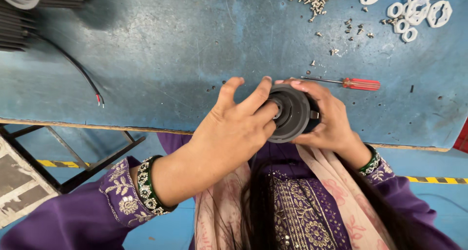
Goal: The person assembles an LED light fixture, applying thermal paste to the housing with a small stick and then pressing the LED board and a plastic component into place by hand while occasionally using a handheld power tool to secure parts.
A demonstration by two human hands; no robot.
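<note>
A round black housing (291, 114) is gripped between both hands above the near edge of the blue bench (161, 60). The right hand (325, 118) is wrapped around its side; the left hand (234, 128) is pressed with its fingertips at the centre. A red-handled screwdriver (348, 83) lies just beyond.

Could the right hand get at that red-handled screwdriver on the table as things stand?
Probably yes. The red-handled screwdriver lies on the blue table just beyond the right hand, with nothing between them. But that hand grips the round black part together with the left hand, so it would have to let go first.
</note>
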